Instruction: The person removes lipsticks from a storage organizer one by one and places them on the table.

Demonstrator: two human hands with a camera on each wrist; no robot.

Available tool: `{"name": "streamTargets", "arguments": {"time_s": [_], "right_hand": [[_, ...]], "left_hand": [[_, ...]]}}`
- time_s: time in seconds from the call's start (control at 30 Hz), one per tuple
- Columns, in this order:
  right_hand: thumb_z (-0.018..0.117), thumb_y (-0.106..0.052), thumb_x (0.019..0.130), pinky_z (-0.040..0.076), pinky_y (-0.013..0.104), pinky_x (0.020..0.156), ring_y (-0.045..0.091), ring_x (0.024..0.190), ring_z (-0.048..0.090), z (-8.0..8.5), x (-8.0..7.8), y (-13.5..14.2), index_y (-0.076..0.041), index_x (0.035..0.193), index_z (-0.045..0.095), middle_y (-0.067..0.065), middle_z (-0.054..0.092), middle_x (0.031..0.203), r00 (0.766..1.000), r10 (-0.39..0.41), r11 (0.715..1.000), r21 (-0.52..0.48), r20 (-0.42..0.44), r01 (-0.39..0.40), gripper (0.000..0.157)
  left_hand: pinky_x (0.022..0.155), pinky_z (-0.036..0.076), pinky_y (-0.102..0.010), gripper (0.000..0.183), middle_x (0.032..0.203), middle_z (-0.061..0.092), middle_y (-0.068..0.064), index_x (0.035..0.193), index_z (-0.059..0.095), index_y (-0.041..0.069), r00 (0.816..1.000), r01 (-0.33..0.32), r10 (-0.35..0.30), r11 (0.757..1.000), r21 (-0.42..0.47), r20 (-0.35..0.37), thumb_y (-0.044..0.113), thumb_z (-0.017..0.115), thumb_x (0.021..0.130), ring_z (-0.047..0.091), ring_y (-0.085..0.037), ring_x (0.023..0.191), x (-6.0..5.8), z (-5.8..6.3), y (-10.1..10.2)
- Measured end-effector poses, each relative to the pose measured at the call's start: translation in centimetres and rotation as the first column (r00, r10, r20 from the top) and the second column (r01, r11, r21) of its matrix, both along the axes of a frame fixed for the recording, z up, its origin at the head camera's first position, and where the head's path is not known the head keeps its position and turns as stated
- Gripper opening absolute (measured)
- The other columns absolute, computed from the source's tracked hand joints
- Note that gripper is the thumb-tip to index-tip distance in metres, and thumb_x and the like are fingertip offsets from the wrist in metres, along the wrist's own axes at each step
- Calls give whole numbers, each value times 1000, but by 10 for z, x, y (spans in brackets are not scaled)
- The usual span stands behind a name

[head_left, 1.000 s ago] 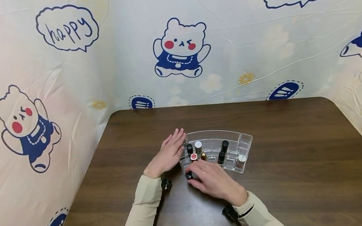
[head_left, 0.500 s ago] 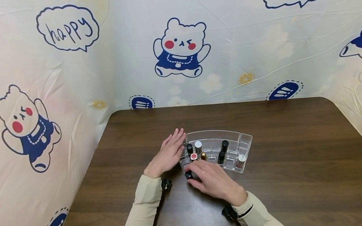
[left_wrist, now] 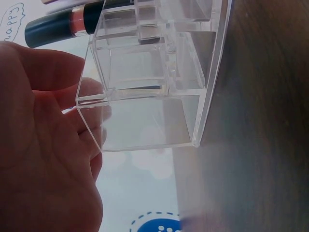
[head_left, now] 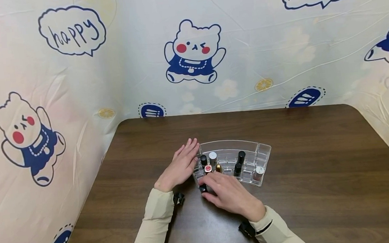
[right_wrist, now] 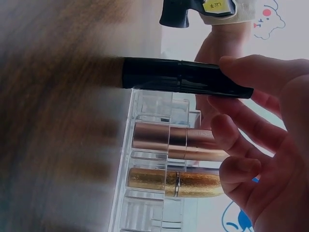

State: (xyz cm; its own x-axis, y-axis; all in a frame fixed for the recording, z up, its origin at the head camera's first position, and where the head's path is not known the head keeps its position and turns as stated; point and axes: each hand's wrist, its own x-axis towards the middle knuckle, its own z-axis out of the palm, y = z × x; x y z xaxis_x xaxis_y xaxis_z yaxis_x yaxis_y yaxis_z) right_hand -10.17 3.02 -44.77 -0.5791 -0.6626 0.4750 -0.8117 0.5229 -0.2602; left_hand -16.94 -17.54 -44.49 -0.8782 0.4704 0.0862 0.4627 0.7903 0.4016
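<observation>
A clear acrylic lipstick organizer (head_left: 230, 140) sits on the table, curved and divided into small slots. Along its left end my left hand (head_left: 181, 166) rests with fingers extended; the left wrist view shows them against the clear wall. My right hand (head_left: 229, 193) pinches a glossy black lipstick tube (right_wrist: 154, 75) between thumb and fingers near its tapered top. That tube is upright at the organizer's front left corner, its lower end close to the tabletop. Beside it, a rose-gold lipstick (right_wrist: 152, 137) and a gold lipstick (right_wrist: 147, 180) stand in front slots, under the curled lower fingers.
Other tubes stand in the organizer: a silver-white capped one (head_left: 212, 157), a red-topped one (head_left: 208, 169), two black ones at right centre, and a clear-capped one (head_left: 259, 171) at the right. The brown wooden table (head_left: 321, 165) extends around it, with a printed curtain (head_left: 244, 56) behind.
</observation>
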Motion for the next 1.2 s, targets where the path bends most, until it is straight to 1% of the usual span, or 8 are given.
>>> {"name": "streamTargets", "arguments": {"time_s": [0.13, 0.37, 0.73, 0.87, 0.97, 1.1, 1.2], "right_hand": [[73, -27, 85, 55, 30, 75, 12, 93, 65, -1, 0, 0, -17, 110, 62, -4, 67, 103, 1000, -4, 1000, -8, -20, 4, 29], [73, -27, 85, 55, 30, 76, 13, 93, 66, -1, 0, 0, -17, 110, 63, -2, 67, 103, 1000, -13, 1000, -11, -24, 12, 28], [73, -30, 85, 56, 29, 76, 13, 92, 66, -1, -1, 2, -16, 112, 63, -2, 68, 104, 1000, -17, 1000, -18, -16, 17, 32], [72, -34, 86, 56, 29, 74, 13, 91, 66, 5, 0, 4, -17, 113, 63, -2, 68, 105, 999, -37, 999, -14, -11, 37, 33], [72, -34, 86, 56, 29, 73, 13, 92, 67, 12, -1, 7, -18, 113, 64, -2, 68, 106, 999, -52, 998, -34, -11, 52, 33], [73, -30, 85, 56, 30, 79, 14, 95, 66, 22, -6, 16, -15, 110, 66, -2, 68, 104, 998, -55, 994, -99, -17, 53, 30], [75, -25, 82, 55, 30, 80, 15, 95, 65, 29, -12, 25, -12, 107, 67, 0, 69, 102, 997, -69, 985, -157, -24, 65, 29]], "left_hand": [[120, 18, -50, 50, 160, 24, -10, 149, 34, 3, 1000, 5, -5, 1000, -3, -2, 19, 42, 102, 16, -26, 150, 0, 0, 0], [120, 19, -50, 49, 160, 24, -11, 149, 34, 3, 1000, 10, -10, 1000, -2, -4, 18, 42, 103, 16, -26, 150, 0, 1, 1], [119, 19, -51, 50, 159, 24, -12, 148, 35, 1, 1000, 11, -10, 1000, 6, -9, 18, 44, 102, 18, -28, 150, 1, 1, 1], [119, 19, -51, 50, 159, 25, -11, 148, 35, 2, 1000, 14, -13, 1000, 6, -10, 18, 44, 102, 19, -29, 149, 1, 2, 1], [119, 20, -52, 50, 159, 26, -13, 148, 35, 1, 1000, 15, -15, 1000, 13, -22, 17, 44, 102, 20, -30, 149, 1, 1, 2], [119, 19, -52, 50, 159, 26, -14, 148, 35, 0, 1000, 14, -13, 1000, 24, -24, 16, 44, 101, 20, -31, 149, 1, 0, 2], [119, 19, -52, 50, 159, 26, -14, 148, 35, 0, 1000, 14, -14, 999, 30, -18, 17, 43, 101, 19, -30, 149, 1, 1, 1]]}}
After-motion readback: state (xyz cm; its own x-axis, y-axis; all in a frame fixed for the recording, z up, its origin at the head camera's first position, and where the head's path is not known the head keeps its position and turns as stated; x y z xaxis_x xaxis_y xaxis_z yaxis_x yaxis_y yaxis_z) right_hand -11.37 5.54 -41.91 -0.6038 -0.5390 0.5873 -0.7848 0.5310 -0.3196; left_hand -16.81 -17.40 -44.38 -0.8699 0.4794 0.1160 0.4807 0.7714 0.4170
